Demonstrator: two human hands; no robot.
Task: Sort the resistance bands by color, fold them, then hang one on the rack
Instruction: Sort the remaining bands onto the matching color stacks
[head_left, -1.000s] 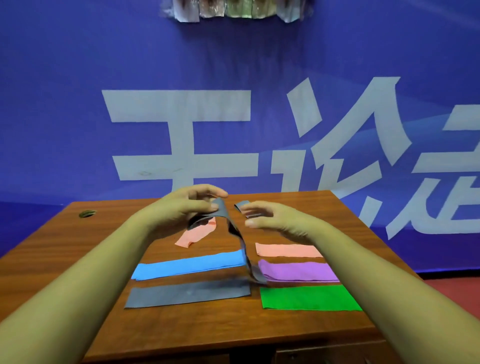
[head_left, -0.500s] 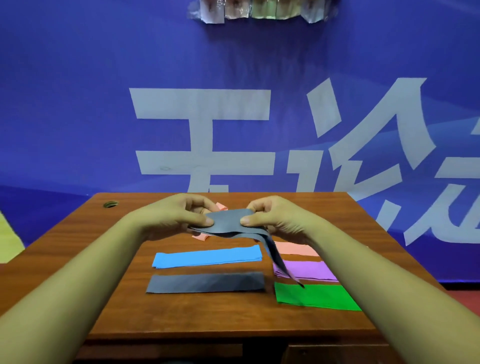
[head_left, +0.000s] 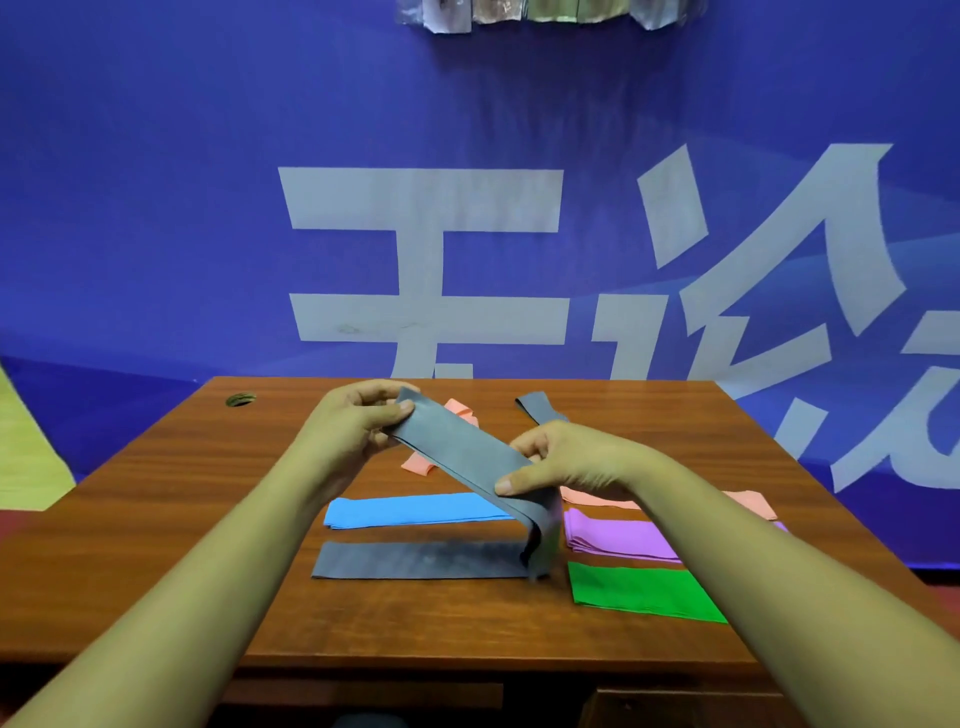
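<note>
Folding | your left hand (head_left: 358, 421) and right hand (head_left: 561, 462) pinch the lifted gray band (head_left: 457, 452) | next: finish fold, lay it on flat gray band (head_left: 415, 561).

Office-like room, wall banner (head_left: 171, 218), wooden desk (head_left: 156, 499)

1. Left part of table (head_left: 182, 519): bare wood from its edge to the blue band (head_left: 415, 512) and flat grey band (head_left: 415, 561). Only a hole (head_left: 240, 399) near the far corner.
2. Front strip: bare wood along the near edge.
3. Gap between flat grey band and purple band (head_left: 618, 540) / green band (head_left: 639, 590): blocked by the hanging tail of the held grey band (head_left: 457, 452).
4. Above centre: left hand (head_left: 353, 431) and right hand (head_left: 566, 462) span it, with the held grey band between them.
5. Far middle: crumpled pink band (head_left: 418, 464), far grey band (head_left: 540, 408).
6. Banner (head_left: 208, 208) rises behind the far edge.
</note>
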